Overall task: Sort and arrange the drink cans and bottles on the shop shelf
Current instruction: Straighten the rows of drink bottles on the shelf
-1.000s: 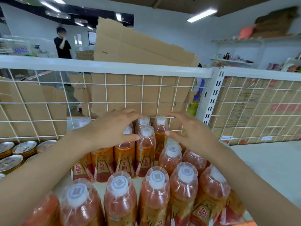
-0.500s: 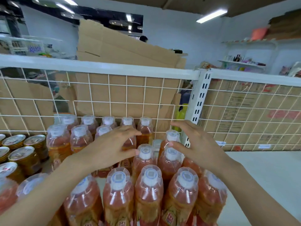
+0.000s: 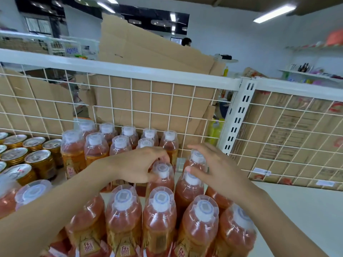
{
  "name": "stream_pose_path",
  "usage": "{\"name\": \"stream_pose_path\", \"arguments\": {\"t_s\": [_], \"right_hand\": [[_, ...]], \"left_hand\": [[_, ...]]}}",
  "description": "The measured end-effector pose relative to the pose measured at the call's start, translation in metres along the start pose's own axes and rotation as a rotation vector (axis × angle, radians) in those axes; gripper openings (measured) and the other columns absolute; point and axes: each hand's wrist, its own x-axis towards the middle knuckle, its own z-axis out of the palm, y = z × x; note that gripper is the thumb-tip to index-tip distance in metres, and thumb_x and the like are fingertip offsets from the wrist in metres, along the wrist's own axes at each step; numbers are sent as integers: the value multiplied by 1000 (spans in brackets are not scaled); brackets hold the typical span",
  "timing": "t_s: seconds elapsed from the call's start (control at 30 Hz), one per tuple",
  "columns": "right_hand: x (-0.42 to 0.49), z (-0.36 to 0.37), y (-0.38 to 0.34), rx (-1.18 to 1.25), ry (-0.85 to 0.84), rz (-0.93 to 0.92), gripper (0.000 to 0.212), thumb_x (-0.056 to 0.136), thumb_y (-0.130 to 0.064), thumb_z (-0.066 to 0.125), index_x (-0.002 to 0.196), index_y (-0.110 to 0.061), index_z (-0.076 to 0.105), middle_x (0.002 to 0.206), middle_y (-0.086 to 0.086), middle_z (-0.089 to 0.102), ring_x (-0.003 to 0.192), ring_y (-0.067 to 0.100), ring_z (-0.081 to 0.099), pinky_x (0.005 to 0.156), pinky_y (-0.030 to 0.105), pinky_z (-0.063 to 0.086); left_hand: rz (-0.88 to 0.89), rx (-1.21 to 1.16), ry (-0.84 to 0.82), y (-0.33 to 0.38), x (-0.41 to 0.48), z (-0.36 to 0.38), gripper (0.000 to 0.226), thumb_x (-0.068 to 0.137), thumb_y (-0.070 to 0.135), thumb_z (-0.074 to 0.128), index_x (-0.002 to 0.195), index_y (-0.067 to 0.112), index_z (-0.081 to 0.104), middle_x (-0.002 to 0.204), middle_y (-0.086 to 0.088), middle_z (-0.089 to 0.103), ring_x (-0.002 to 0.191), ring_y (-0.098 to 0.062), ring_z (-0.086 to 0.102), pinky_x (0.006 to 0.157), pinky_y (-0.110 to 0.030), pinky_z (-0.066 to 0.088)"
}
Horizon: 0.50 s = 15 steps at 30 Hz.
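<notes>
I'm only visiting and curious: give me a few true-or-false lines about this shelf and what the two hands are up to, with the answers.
1. The bottles have white caps. True.
2. The gold cans stand to the right of the bottles. False: they stand to the left.
3. The left hand grips the middle bottle by its top. True.
4. The right hand holds a can. False: its fingers curl round the top of the end bottle.
5. The shelf back is a solid board. False: it is a white wire grid with cardboard behind it.
</notes>
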Motion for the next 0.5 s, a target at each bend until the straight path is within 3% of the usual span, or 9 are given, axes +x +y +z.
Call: {"name": "stream_pose_path", "arguments": {"t_s": [0.2, 0.37, 0.5], "right_hand": [[1, 10, -1, -43, -49, 33, 59, 88, -55, 44, 140, -29, 32, 135, -10, 38, 122, 7, 41, 95, 21, 35], [1, 19, 5, -49, -69, 23, 96, 67, -87, 0, 134, -32, 41, 135, -15, 40, 124, 5, 39, 98, 20, 33], [1, 21, 7, -11, -35, 32, 95, 67, -88, 5, 127, -31, 52, 131, -17, 46, 122, 1, 42, 99, 21, 35]], "left_hand": [[40, 22, -86, -6, 26, -8, 41, 84, 29, 66, 121, 23, 48, 114, 7, 50, 101, -11, 49, 90, -29, 42], [114, 30, -96, -14, 47, -9, 41, 85, 22, 65, 121, 18, 47, 107, 6, 47, 93, -12, 48, 83, -27, 42], [136, 24, -80, -22, 59, -8, 43, 85, 21, 64, 124, 18, 46, 112, 6, 47, 103, -12, 48, 91, -28, 40]]}}
